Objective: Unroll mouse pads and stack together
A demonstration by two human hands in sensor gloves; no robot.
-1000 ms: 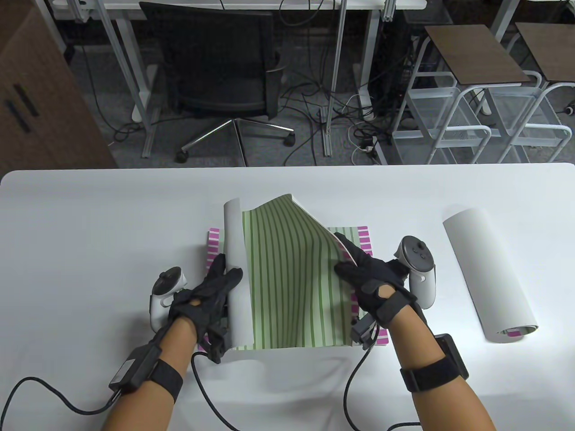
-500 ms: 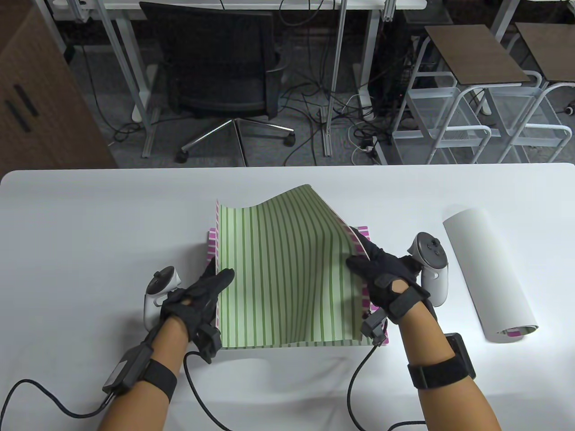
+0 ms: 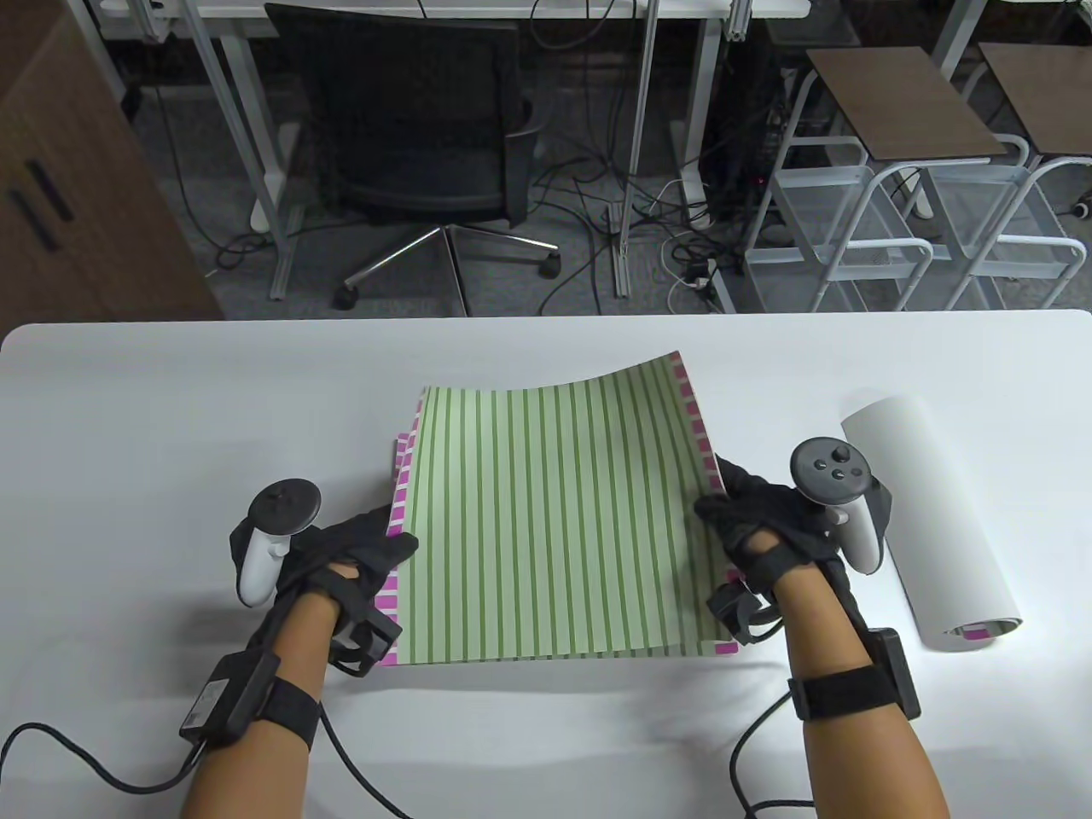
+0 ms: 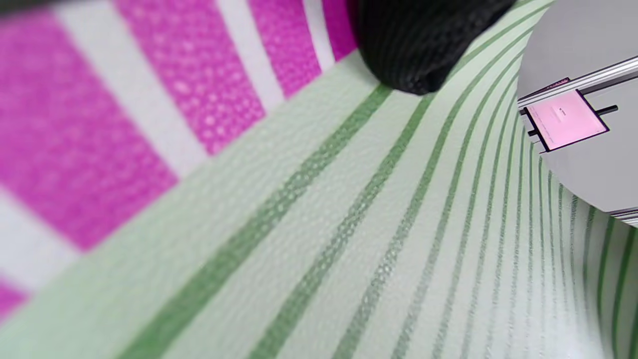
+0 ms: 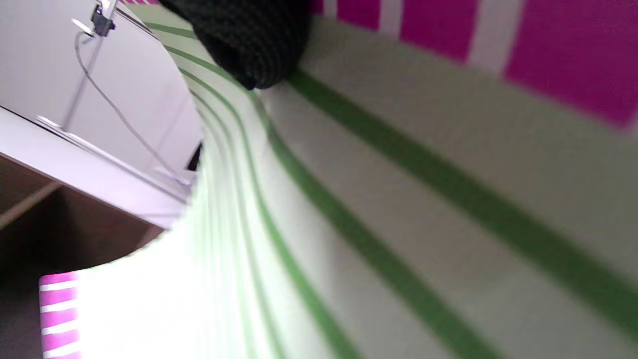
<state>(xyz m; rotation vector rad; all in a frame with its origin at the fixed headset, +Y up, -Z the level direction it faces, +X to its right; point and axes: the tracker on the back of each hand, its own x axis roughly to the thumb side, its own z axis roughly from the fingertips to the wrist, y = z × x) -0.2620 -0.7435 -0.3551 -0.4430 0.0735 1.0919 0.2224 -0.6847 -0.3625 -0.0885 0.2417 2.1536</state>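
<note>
We seem to be in an office or lab: beyond our white table stand a black swivel chair, metal-legged desks, tangled floor cables and white stools.

The left hand wears a black fabric sensor glove with an oval opening on its back; a white, dark-topped tracker is strapped there. A black wrist strap carries a grey box trailing a black cable. The right hand is gloved alike, with its own tracker, black wristband and cable.
</note>
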